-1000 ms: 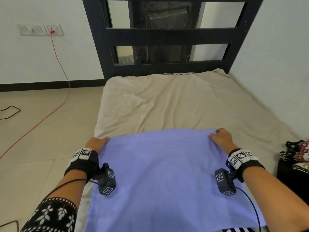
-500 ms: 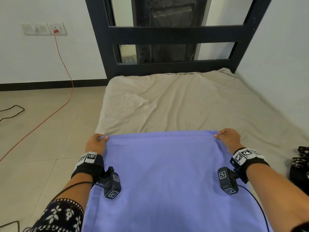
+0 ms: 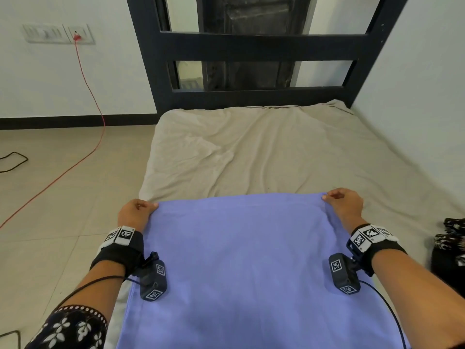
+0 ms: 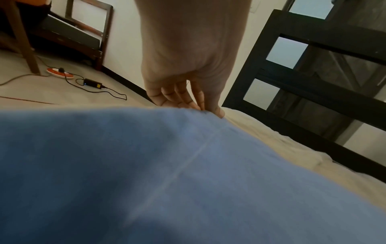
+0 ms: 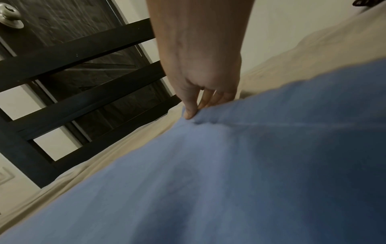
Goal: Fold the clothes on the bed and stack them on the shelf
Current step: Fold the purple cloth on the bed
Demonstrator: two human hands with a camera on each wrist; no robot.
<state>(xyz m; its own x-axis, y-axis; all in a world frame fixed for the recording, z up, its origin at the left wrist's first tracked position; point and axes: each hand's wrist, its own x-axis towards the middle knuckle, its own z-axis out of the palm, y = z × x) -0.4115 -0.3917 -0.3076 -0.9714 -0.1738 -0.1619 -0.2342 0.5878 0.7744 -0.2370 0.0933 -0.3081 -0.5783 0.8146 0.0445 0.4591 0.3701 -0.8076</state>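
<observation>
A beige sheet [image 3: 264, 152] covers the mattress, with a black slatted headboard [image 3: 261, 46] at its far end against the white wall. A red cable [image 3: 85, 71] runs from a wall socket [image 3: 78, 34] down across the tiled floor [image 3: 50, 197] on the left; dark patterned clothes [image 3: 453, 238] lie at the bed's right edge. Nothing lies on the lavender cloth [image 3: 251, 260], which is spread flat on the near part of the bed. The left hand [image 3: 134, 214] pinches the cloth's far left corner, thumb on top and fingers curled beneath. The right hand [image 3: 344, 204] pinches the far right corner likewise. The left wrist view alone shows a wooden chair [image 4: 23, 41], an orange power strip [image 4: 60, 72] and a black adapter [image 4: 92, 82] on the floor. The right wrist view alone shows a metal door knob [image 5: 9, 15] behind the headboard, and the right thumb [image 5: 190, 107] pressed down on the bunched hem.
</observation>
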